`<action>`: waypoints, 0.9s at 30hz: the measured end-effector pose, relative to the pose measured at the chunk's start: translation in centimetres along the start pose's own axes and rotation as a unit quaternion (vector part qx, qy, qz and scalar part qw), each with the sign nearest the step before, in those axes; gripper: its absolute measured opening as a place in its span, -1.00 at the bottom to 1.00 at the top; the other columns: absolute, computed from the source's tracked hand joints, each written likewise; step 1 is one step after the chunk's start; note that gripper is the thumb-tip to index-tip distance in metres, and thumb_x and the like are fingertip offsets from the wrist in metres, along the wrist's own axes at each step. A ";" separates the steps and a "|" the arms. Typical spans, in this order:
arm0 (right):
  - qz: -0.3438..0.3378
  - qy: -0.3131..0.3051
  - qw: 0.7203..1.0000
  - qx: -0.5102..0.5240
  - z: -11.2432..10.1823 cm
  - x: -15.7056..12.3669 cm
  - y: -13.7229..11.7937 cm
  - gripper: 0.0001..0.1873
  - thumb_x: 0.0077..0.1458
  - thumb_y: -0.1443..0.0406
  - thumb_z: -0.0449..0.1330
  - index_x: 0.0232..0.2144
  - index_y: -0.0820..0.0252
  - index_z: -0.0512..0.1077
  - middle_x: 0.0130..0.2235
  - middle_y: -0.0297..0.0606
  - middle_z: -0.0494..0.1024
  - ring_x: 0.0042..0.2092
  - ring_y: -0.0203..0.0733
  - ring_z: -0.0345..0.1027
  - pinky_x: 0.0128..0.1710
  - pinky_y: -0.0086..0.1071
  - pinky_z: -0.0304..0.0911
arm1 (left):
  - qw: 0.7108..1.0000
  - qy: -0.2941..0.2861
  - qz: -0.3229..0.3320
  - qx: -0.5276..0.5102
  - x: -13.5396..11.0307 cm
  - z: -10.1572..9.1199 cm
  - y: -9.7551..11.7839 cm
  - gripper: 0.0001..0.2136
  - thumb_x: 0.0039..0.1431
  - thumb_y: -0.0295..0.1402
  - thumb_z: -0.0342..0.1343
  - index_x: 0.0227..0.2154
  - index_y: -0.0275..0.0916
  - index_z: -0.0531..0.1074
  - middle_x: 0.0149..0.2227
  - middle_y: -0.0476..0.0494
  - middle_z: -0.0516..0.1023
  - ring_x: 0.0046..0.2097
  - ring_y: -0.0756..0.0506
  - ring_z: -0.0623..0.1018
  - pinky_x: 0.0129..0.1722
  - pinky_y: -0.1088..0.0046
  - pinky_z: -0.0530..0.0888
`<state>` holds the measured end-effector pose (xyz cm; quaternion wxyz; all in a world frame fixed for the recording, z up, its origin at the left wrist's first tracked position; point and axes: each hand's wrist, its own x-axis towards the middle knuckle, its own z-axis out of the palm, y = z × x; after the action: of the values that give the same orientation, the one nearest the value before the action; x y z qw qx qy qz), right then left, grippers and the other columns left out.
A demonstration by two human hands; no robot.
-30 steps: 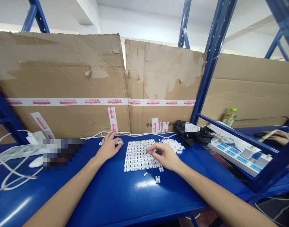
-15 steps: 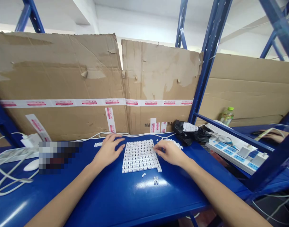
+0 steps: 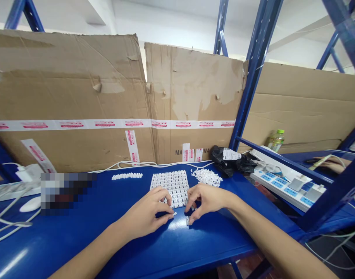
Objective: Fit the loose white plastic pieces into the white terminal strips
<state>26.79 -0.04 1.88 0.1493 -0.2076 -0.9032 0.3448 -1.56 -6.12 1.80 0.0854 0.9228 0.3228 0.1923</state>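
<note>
My left hand [image 3: 150, 212] is low over the blue table, thumb and index finger closing at a small white plastic piece [image 3: 174, 213]. My right hand [image 3: 208, 198] has thumb and index finger apart. Its thumb touches or partly covers a small white connector block [image 3: 187, 221] lying on the table. Just beyond both hands lies a grid of white connector blocks [image 3: 171, 182] in tight rows; the hands hide its near corners.
Loose small white pieces [image 3: 208, 177] form a pile at the back right, beside a black plastic bag [image 3: 234, 161]. A short row of white pieces [image 3: 127, 176] lies at the back left. A power strip [image 3: 282, 188] stands right, beyond the blue frame. Cardboard [image 3: 107, 97] walls the back.
Both hands have come nearer to me, off the grid's sides. The left reaches the small white piece and the right reaches the loose block. The view has shifted slightly.
</note>
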 end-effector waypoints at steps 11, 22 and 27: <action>-0.013 -0.025 0.999 0.030 0.4 0.1 -0.2 -0.72 0.00 0.17 0.56 -0.18 -0.03 0.75 -0.33 -0.39 0.50 -0.31 -0.29 0.37 -0.25 -0.42 0.28 | 0.999 -0.004 0.015 -0.047 0.2 1.2 0.4 -0.91 0.37 -0.39 0.24 -0.25 -0.12 0.64 -0.09 -0.11 0.61 -0.04 -0.17 0.53 -0.05 0.27 0.45; -0.007 0.013 0.998 0.063 0.1 0.2 -1.3 -0.85 0.12 0.23 0.47 -0.23 0.11 0.71 -0.26 -0.31 0.68 -0.26 -0.24 0.51 -0.22 -0.39 0.35 | 0.946 0.105 -0.129 -0.277 1.2 0.3 0.4 -0.78 0.41 -0.15 0.16 -0.24 -0.14 0.61 -0.22 -0.09 0.65 -0.16 -0.14 0.58 -0.09 0.31 0.48; 0.053 0.169 0.967 0.182 1.2 1.4 -0.5 -0.75 0.13 0.13 0.46 -0.24 0.16 0.64 -0.33 -0.29 0.69 -0.37 -0.25 0.52 -0.34 -0.37 0.40 | 0.881 0.167 -0.237 -0.375 1.5 0.6 -0.2 -0.69 0.31 -0.02 0.21 -0.16 -0.15 0.60 -0.21 -0.09 0.63 -0.16 -0.15 0.56 -0.14 0.34 0.48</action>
<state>24.93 -0.37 1.48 0.3170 -0.2797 -0.7744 0.4707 -0.39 -5.01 1.66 0.4124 0.6723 0.4449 0.4243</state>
